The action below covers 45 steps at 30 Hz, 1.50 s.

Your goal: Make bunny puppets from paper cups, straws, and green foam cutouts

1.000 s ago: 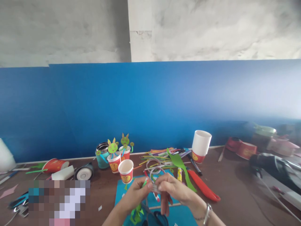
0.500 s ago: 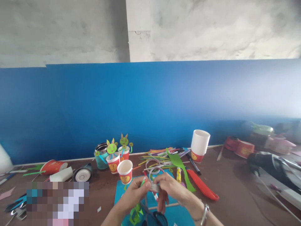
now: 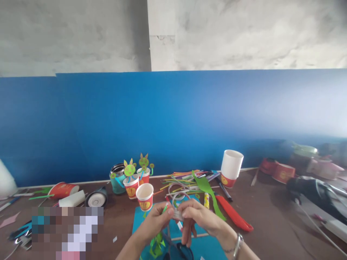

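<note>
My left hand (image 3: pixel 158 218) is closed in a pinch, with a small green and red tip (image 3: pixel 166 207) showing at the thumb. Between both hands is a small pale, see-through piece (image 3: pixel 177 214), whose kind I cannot make out. My right hand (image 3: pixel 193 216) pinches its other end, lower fingers pointing down. Just behind are pale rings (image 3: pixel 180 196), like tape rolls. Below the hands, dark-handled scissors (image 3: pixel 185 251) lie on a blue sheet (image 3: pixel 208 249) beside green paper scraps (image 3: pixel 157 246).
A paper cup (image 3: pixel 144 196) stands before two cups with green animal faces (image 3: pixel 129 169) and a teal flask (image 3: pixel 117 184). Behind lie straws and pens (image 3: pixel 189 178), a green strip (image 3: pixel 207 189) and a red sleeve (image 3: pixel 234 215). Stacked cups (image 3: pixel 231 168) stand right.
My hands stay together with the pale piece between them; the fingers shift only slightly. The whole view has moved a little to the side.
</note>
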Motion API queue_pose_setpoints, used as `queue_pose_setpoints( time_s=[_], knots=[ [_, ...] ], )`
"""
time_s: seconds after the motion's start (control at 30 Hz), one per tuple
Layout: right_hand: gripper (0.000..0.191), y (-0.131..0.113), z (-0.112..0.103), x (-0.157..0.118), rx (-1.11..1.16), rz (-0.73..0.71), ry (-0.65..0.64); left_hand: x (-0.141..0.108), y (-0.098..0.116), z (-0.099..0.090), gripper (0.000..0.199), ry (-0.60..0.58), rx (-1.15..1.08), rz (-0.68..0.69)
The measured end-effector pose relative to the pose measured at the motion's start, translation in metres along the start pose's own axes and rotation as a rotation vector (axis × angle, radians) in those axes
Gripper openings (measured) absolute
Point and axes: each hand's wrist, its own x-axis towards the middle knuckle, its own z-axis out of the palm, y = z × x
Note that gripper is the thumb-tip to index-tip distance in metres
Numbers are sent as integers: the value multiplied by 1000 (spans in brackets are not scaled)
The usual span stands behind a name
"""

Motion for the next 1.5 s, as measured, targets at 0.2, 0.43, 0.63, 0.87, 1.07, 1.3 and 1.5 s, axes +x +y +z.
queue_pose_setpoints(
  time_s=[0.2,0.43,0.63,0.87,1.07,1.3,1.5],
  knots=[
    [24,0,-4,-3,-37,-52,-48,-1,-3,2,50,37,-121,-12],
    [35,-2,-13,-3,-432,-117,147,0,-3,4,44,130,-97,-66],
    [19,-14,-8,-9,-973,-224,549,7,-4,4,36,463,83,65],
    [23,-15,7,-9,-1184,-208,630,2,-6,16,14,432,321,96],
    [25,-15,11,-9,-1236,-196,610,1,-9,17,10,392,358,99],
    [21,-15,13,-10,-1235,-245,564,-2,-6,17,8,367,455,138],
    [28,-12,15,-10,-1232,-312,578,-7,-3,16,17,298,436,240]
  ],
)
